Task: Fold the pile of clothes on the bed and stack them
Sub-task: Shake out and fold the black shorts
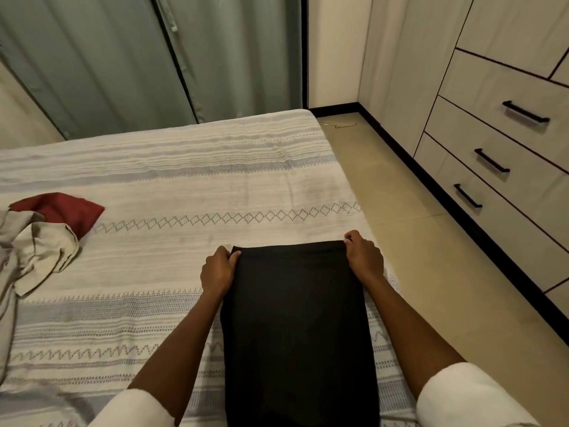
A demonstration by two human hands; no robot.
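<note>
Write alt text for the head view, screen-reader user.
A person's left hand and right hand pinch the far corners of a black garment laid flat on a striped bedspread. A pile of unfolded beige and red clothes lies at the left; a drawer unit stands at the right.

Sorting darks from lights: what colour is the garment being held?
Black garment, plain, seen in the head view.

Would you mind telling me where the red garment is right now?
In the head view, the red garment lies at the bed's far left, partly under the crumpled beige clothes, well apart from the black garment.
</note>
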